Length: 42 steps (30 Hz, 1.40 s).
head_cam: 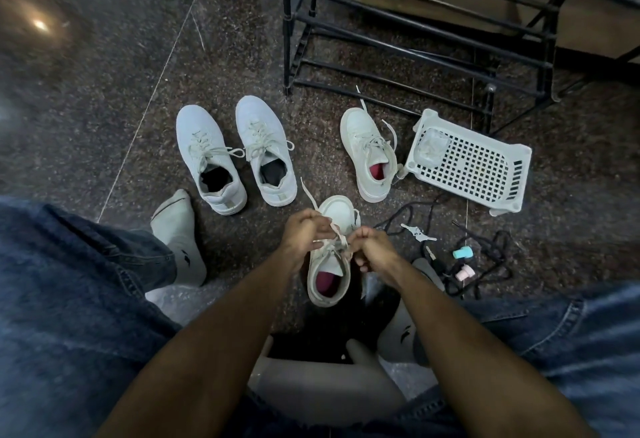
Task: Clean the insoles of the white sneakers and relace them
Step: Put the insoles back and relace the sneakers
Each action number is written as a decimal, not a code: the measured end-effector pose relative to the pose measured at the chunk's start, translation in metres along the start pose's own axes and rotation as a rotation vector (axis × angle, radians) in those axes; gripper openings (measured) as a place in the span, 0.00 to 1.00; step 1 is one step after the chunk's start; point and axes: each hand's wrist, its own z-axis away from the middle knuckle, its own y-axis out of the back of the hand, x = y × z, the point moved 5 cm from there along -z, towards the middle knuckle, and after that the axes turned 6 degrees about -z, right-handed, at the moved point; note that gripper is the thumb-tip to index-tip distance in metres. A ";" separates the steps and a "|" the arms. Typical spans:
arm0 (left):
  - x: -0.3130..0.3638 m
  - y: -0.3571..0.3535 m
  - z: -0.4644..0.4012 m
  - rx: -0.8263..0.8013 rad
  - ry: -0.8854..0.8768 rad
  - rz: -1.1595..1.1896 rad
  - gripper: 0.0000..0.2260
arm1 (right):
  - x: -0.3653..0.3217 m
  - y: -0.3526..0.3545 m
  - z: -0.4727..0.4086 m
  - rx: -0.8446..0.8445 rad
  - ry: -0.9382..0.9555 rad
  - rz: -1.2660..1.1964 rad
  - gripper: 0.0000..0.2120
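Work position: you sit over a dark speckled stone floor, denim-clad knees at both lower corners.
Near sneaker: white, standing upright on the floor between your feet, toe pointing away from you; a red insole shows in its opening.
Lace: pale, flat, crossing the upper eyelets, one loose end rising toward the far left.
Left hand: fingers curled, pinching the lace over the left side of the tongue.
Right hand: fingers curled, pinching the lace on the right side, knuckles up.
Second sneaker: well apart, further out to the right, red insole visible, lace ends trailing loose.
Other pair: two white laced sneakers side by side, far left, dark inside.
Open room: bare floor lies left and beyond the other pair.
Right edge: a white perforated basket lies tipped just beside the second sneaker; a black metal rack stands behind it.
Clutter, right: black cord, a teal item and a pink one, too small to identify.
Markings: a small dark logo on each grey sock; no legible writing.
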 end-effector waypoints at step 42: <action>-0.039 -0.010 -0.016 -0.037 -0.340 -1.028 0.15 | -0.003 -0.016 -0.010 -0.010 0.328 1.156 0.14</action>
